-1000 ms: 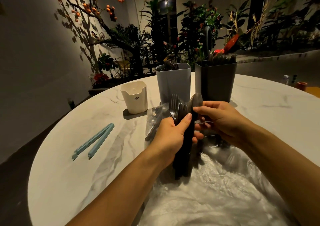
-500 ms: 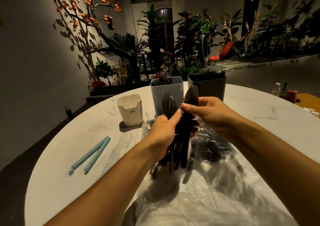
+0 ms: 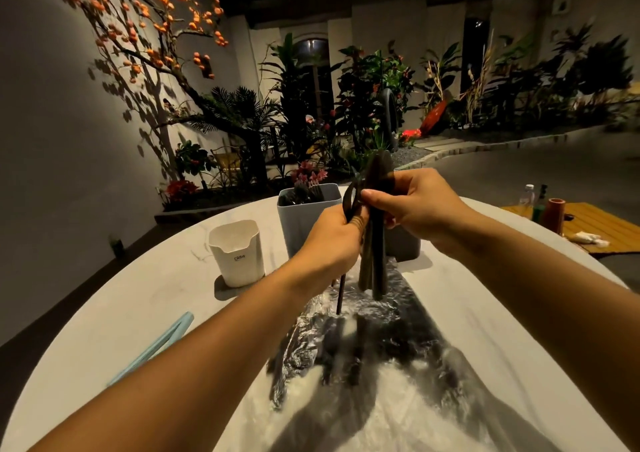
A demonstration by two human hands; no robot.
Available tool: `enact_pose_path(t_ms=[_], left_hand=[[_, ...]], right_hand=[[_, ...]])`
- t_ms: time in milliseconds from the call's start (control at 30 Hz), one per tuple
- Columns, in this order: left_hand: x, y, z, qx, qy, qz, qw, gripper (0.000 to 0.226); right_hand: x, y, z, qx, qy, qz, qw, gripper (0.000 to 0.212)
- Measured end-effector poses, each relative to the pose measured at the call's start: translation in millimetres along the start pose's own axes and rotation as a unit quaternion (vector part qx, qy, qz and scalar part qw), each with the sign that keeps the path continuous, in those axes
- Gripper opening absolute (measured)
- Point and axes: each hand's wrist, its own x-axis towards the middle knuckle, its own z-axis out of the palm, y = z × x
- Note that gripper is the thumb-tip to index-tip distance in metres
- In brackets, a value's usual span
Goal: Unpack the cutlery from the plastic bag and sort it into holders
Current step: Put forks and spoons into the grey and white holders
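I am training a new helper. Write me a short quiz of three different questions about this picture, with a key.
1. True or false: the white holder has dark cutlery standing in it.
2. Which holder already shows cutlery inside? A) white holder B) grey-blue holder C) neither
3. Fill in: both the left hand and the right hand grip the bundle of dark cutlery above the ____.

Key: 1 false, no cutlery shows in it; 2 B; 3 plastic bag.
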Motion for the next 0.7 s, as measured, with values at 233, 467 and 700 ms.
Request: enact_pose_path(t_ms=[233,467,700], left_hand=[[41,27,-8,-0.017,-0.016,0.027,0.999,0.031],[79,67,-12,0.002,0.027,0.051,0.998,0.029],[123,72,-11,0.003,0.06,0.054,0.997,0.03]], right_hand=[[36,-19,-27,-0.037,0.005,-0.013,0.999,0.007],[75,-40,-46,-0.03,0.01,-0.047,0.998,0.005],[112,-43,-51,-0.021,0.046,-0.092,0.994,0.006]])
